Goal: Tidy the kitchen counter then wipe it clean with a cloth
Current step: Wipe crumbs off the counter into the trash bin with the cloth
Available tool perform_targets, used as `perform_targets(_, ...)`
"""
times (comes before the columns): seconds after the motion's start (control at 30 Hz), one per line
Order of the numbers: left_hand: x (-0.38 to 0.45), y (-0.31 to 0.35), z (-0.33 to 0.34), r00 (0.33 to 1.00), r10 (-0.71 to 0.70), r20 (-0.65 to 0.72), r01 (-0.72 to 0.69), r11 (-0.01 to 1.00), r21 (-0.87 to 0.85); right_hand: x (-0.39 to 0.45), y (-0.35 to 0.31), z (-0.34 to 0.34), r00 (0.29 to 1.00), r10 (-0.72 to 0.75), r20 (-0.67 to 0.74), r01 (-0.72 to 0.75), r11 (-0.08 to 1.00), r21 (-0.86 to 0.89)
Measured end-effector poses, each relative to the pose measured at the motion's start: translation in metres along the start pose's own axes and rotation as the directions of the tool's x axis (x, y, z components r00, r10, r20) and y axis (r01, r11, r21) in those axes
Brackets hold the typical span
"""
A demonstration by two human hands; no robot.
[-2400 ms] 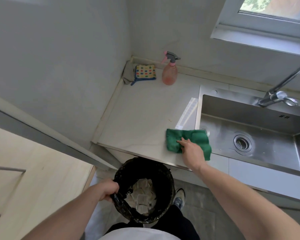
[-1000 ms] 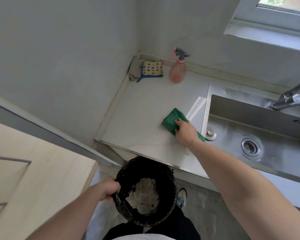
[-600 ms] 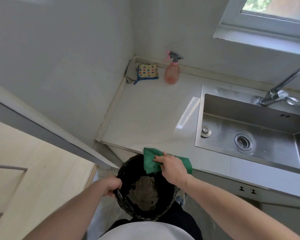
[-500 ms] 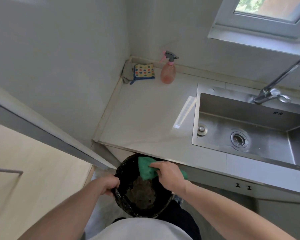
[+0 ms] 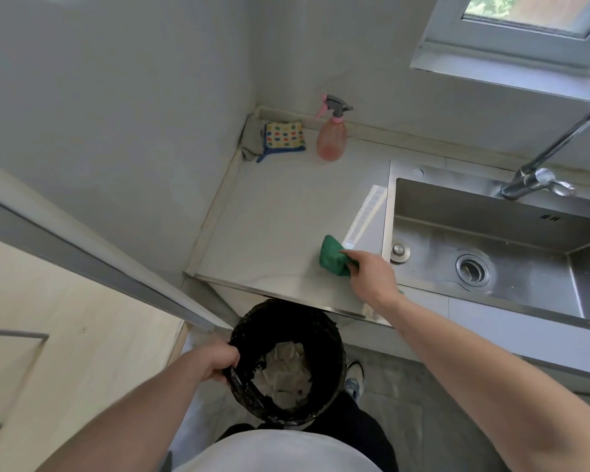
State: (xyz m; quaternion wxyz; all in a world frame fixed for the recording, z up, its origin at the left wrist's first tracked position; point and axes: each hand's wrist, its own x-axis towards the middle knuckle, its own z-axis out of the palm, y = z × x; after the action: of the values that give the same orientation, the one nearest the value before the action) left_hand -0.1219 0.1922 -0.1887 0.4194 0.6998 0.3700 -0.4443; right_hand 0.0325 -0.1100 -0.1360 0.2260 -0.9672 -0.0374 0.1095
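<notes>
A green cloth [image 5: 332, 255] lies bunched on the pale counter [image 5: 280, 212] close to the sink's left rim. My right hand [image 5: 372, 270] holds the cloth down on the counter, fingers over its near end. My left hand [image 5: 215, 364] grips the rim of a black bin [image 5: 286, 359] lined with a black bag, held just below the counter's front edge. Crumpled pale paper lies inside the bin.
A pink spray bottle [image 5: 332, 137] and a spotted sponge cloth [image 5: 284, 137] over a grey rag sit in the back left corner. A steel sink [image 5: 491, 247] with a drain and plug lies to the right, its faucet [image 5: 539, 178] behind. A wall bounds the left.
My right hand had swept the green cloth off the front edge over the bin. It is now back up on the counter beside the sink. The left hand keeps holding the bin.
</notes>
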Motion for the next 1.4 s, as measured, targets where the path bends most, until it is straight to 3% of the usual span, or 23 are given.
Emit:
perform_targets(0.13,0.002,-0.002,0.002,1.000,-0.004,-0.007,0.004,1.000,-0.013,-0.016,-0.021,0.037,0.988,-0.044,0.145,0.068,0.984,-0.166)
perform_targets(0.23,0.000,-0.004,0.002,1.000,-0.011,-0.010,0.011,1.000,-0.018,-0.053,-0.041,0.068,0.975,-0.126,0.181,0.150,0.981,-0.123)
perform_targets(0.37,0.000,-0.006,0.000,1.000,-0.017,0.004,0.017,1.000,-0.018,-0.103,-0.058,0.095,0.911,-0.220,0.348,0.242,0.970,-0.020)
perform_targets(0.57,0.002,-0.007,-0.008,1.000,-0.008,0.002,0.008,1.000,0.004,-0.106,-0.043,0.057,0.987,-0.091,0.130,0.069,0.985,0.159)
perform_targets(0.77,-0.001,-0.005,-0.009,1.000,0.004,-0.007,-0.004,1.000,-0.005,-0.059,-0.003,-0.021,0.987,0.105,-0.123,-0.057,0.939,0.340)
perform_targets(0.93,0.000,-0.006,-0.009,1.000,-0.016,-0.018,0.016,1.000,-0.012,-0.008,0.034,-0.042,0.955,0.196,-0.221,-0.152,0.968,0.200)
perform_targets(1.0,-0.002,-0.004,-0.008,1.000,-0.017,-0.017,0.017,1.000,-0.006,0.003,0.041,-0.036,0.966,0.187,-0.178,-0.162,0.976,0.146)
perform_targets(1.17,-0.006,-0.002,-0.006,0.999,-0.025,-0.025,0.025,1.000,-0.015,0.009,0.045,0.009,0.986,0.118,0.120,-0.109,0.991,-0.082)
perform_targets(1.27,-0.007,0.001,-0.006,0.999,-0.027,-0.029,0.026,0.999,-0.029,0.009,0.041,0.030,0.986,0.154,0.069,-0.145,0.981,-0.127)
perform_targets(1.4,-0.007,-0.002,-0.005,0.999,-0.028,-0.039,0.026,0.999,-0.045,-0.008,0.028,0.046,0.995,0.093,0.042,-0.084,0.980,-0.180)
